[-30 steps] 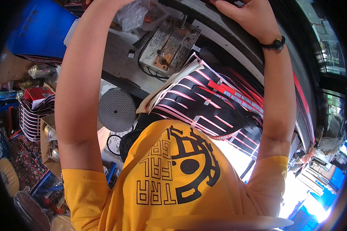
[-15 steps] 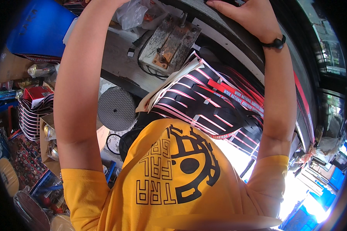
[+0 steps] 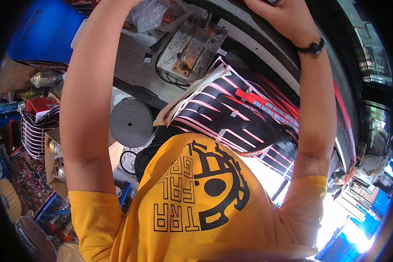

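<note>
My right hand (image 3: 286, 19), with a dark bead bracelet at the wrist, is over the dark worktop edge (image 3: 240, 24). Its thumb stretches leftward, but the upper border cuts off the other fingers, so whether it holds anything is hidden. My left forearm (image 3: 91, 87) runs up past the top left; the hand itself lies beyond the border. Between my arms, a worn metal box (image 3: 192, 50) with a cable sits on a grey shelf. Below it, black printed ribbons (image 3: 231, 109) with red and white edges lie in a layered stack, with red lettered ribbons (image 3: 266, 107) across them.
A clear plastic bag (image 3: 155, 17) lies beside the metal box. Left of the ribbons is a round grey textured seat (image 3: 131, 122). A blue container (image 3: 46, 30), a small red box (image 3: 41, 107) and an open carton (image 3: 54, 174) crowd the left side. Bright light comes from the lower right.
My right hand has shifted slightly up and right, so less of its thumb shows. My left arm has barely moved, and the ribbons and metal box stay in place.
</note>
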`<move>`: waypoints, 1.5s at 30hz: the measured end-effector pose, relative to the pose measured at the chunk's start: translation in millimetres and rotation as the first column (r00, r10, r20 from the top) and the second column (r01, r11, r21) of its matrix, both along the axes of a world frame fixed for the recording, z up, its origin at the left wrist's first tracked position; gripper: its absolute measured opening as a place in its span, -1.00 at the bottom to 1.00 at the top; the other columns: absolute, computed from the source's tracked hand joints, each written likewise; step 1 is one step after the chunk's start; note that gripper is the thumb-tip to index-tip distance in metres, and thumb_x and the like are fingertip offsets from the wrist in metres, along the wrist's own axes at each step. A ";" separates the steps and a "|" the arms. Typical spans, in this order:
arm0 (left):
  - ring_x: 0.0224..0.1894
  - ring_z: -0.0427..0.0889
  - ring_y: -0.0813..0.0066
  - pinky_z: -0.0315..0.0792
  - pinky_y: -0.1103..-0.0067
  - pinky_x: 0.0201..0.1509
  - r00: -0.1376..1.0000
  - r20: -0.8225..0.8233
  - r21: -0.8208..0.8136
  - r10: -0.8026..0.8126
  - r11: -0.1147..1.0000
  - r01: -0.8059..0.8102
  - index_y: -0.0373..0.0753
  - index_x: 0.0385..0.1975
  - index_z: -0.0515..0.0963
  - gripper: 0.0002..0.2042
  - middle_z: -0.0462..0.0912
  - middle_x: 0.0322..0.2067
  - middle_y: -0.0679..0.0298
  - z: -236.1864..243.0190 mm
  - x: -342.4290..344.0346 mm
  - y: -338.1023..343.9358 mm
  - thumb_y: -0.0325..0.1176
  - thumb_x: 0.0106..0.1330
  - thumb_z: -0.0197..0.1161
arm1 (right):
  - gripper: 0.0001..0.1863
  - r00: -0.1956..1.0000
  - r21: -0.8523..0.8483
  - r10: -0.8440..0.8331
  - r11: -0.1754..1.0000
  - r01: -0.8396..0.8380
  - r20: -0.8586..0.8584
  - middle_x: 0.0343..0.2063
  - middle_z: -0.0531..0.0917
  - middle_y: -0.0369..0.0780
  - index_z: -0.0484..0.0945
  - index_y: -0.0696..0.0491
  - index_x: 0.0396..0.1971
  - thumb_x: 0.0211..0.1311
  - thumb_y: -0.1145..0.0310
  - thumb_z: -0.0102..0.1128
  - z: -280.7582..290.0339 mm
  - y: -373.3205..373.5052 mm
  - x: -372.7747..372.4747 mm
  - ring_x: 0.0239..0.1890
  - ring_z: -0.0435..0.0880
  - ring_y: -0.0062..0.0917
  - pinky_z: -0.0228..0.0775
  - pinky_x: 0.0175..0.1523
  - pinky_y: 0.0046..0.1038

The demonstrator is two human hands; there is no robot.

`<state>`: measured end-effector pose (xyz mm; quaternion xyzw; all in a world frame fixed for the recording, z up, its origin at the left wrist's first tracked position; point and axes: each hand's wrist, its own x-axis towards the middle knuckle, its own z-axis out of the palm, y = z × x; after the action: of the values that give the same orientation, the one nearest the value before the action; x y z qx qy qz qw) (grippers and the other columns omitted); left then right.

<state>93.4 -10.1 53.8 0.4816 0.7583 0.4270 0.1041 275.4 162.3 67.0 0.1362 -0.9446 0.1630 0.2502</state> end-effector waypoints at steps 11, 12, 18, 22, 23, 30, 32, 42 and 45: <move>-0.26 0.61 0.60 0.48 0.56 -0.11 1.000 0.007 -0.028 0.019 0.999 -0.019 -0.29 -0.08 0.69 -0.68 0.75 -0.30 0.29 2.4 3.2 -0.4 -0.17 0.54 0.10 | -0.80 0.995 0.042 -0.086 0.996 0.084 0.054 -0.26 0.69 -0.12 0.78 0.03 -0.33 -0.03 0.44 0.37 11.9 -16.3 8.5 -0.23 0.70 -0.32 0.52 -0.12 -0.41; -0.26 0.61 0.60 0.48 0.56 -0.11 1.000 0.007 -0.033 0.027 0.999 -0.026 -0.29 -0.08 0.69 -0.68 0.75 -0.30 0.29 1.7 2.5 -0.1 -0.17 0.54 0.11 | -0.80 0.995 0.042 -0.085 0.996 0.083 0.057 -0.26 0.69 -0.12 0.78 0.03 -0.32 -0.04 0.44 0.38 12.4 -16.9 8.4 -0.23 0.70 -0.32 0.52 -0.12 -0.41; -0.26 0.60 0.61 0.48 0.57 -0.11 1.000 0.022 -0.026 0.016 1.000 -0.016 -0.30 -0.08 0.69 -0.68 0.75 -0.30 0.30 -0.6 0.1 0.3 -0.18 0.54 0.11 | -0.79 0.993 -0.048 -0.070 0.996 0.074 0.091 -0.26 0.69 -0.11 0.78 0.04 -0.30 -0.01 0.46 0.33 10.2 -10.5 7.7 -0.23 0.70 -0.33 0.52 -0.11 -0.41; -0.27 0.59 0.63 0.48 0.57 -0.12 1.000 0.019 0.001 0.002 1.000 -0.002 -0.30 -0.08 0.68 -0.68 0.75 -0.31 0.31 -1.9 -1.1 0.1 -0.18 0.54 0.12 | -0.78 0.998 -0.070 -0.041 0.997 0.045 0.052 -0.26 0.69 -0.10 0.77 0.06 -0.29 0.01 0.47 0.30 2.9 -5.6 0.7 -0.23 0.70 -0.35 0.52 -0.11 -0.43; -0.27 0.59 0.63 0.48 0.57 -0.12 1.000 0.021 0.008 -0.001 1.000 0.001 -0.30 -0.08 0.68 -0.68 0.74 -0.31 0.31 -2.2 -1.4 0.2 -0.17 0.54 0.12 | -0.78 0.997 -0.075 -0.043 0.996 0.048 0.060 -0.26 0.69 -0.11 0.77 0.06 -0.29 0.01 0.48 0.30 2.3 -5.1 0.3 -0.23 0.69 -0.35 0.51 -0.11 -0.43; -0.26 0.58 0.64 0.48 0.58 -0.11 1.000 0.020 -0.016 0.019 1.000 -0.018 -0.29 -0.08 0.69 -0.68 0.74 -0.30 0.33 -2.5 -1.9 1.3 -0.16 0.53 0.13 | -0.77 0.987 -0.134 -0.076 0.986 0.096 0.142 -0.24 0.68 -0.13 0.76 0.06 -0.27 0.03 0.48 0.29 10.1 -9.6 8.7 -0.26 0.69 -0.40 0.51 -0.16 -0.47; -0.26 0.58 0.64 0.48 0.58 -0.11 1.000 0.013 -0.009 0.015 1.000 -0.015 -0.29 -0.08 0.69 -0.68 0.74 -0.30 0.33 -3.1 -2.2 1.2 -0.16 0.53 0.13 | -0.77 0.991 -0.137 -0.069 0.987 0.085 0.117 -0.24 0.69 -0.13 0.76 0.06 -0.27 0.03 0.48 0.29 8.0 -10.5 4.6 -0.27 0.69 -0.40 0.51 -0.17 -0.47; -0.28 0.57 0.64 0.47 0.57 -0.13 1.000 -0.002 0.031 -0.013 0.999 0.013 -0.28 -0.08 0.69 -0.68 0.74 -0.32 0.34 0.2 5.7 -6.8 -0.15 0.53 0.13 | -0.77 0.991 -0.126 -0.084 0.987 0.097 0.108 -0.24 0.69 -0.12 0.77 0.05 -0.26 0.03 0.46 0.30 3.4 -5.2 3.4 -0.26 0.70 -0.38 0.52 -0.15 -0.47; -0.29 0.57 0.64 0.47 0.58 -0.15 1.000 -0.015 0.027 -0.009 1.000 0.010 -0.28 -0.09 0.69 -0.68 0.74 -0.33 0.35 3.4 9.1 -7.9 -0.15 0.53 0.14 | -0.77 0.992 -0.132 -0.079 0.987 0.092 0.098 -0.23 0.69 -0.11 0.78 0.04 -0.27 0.02 0.44 0.30 1.7 -4.0 2.8 -0.26 0.70 -0.37 0.52 -0.14 -0.45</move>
<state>102.5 -18.0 57.2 0.4896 0.7509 0.4332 0.0941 278.2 158.3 68.7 0.0703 -0.9468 0.2225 0.2218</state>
